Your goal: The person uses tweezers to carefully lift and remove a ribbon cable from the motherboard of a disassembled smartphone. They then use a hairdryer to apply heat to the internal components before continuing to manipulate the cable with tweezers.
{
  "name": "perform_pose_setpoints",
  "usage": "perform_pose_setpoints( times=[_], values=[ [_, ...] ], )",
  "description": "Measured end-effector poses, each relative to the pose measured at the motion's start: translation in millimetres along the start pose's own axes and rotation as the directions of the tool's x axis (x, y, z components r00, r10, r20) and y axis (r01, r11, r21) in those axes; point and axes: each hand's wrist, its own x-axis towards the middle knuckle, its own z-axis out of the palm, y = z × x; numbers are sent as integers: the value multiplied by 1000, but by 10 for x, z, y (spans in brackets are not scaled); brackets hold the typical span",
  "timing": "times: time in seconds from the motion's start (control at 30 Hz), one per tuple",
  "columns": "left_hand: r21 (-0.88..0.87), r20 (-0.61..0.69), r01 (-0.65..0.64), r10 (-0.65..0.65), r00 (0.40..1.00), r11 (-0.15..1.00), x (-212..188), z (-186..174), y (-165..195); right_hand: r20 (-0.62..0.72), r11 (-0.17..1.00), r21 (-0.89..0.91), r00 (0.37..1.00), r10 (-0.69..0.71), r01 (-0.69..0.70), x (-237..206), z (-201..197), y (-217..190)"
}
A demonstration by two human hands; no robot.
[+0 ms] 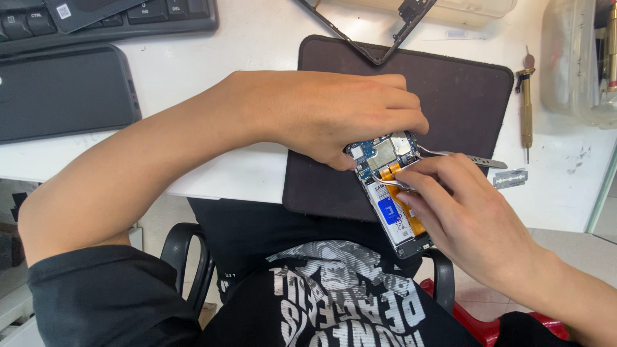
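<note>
An opened phone (391,193) with its back off lies tilted over the near edge of a dark mat (450,90). Its circuit board, an orange flex strip and a battery with a blue label are exposed. My left hand (340,112) reaches across and grips the phone's top end. My right hand (466,212) holds metal tweezers (450,155), their tips down on the board near the orange strip. The tweezers' rear end points right.
A black phone frame (379,38) lies beyond the mat. A brass-handled screwdriver (526,103) and a razor blade (510,178) sit on the white table at right. A keyboard (148,16) and a dark tablet (64,90) are at left. Chair arms show below.
</note>
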Motion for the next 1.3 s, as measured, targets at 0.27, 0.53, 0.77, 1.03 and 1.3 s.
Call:
perform_pose_setpoints(
  times=[0.27,0.53,0.77,1.03,1.3],
  values=[
    [44,-13,3,-2,1000,999,-102,-43,129,-240,970,-117,954,178,-211,-490,-68,-109],
    [294,-139,100,-61,988,951,-257,66,350,-416,899,-66,831,368,-432,-904,507,-430],
    [280,-373,407,-292,880,869,-732,680,1127,-341,935,-94,893,293,-342,-684,368,-368],
    [-714,-374,264,-672,640,649,-790,1575,1479,-265,932,-119,916,302,-342,-539,443,-468],
    [-930,-330,-38,-784,526,366,-453,1856,1595,-304,940,-82,906,294,-332,-592,460,-517]
  ],
)
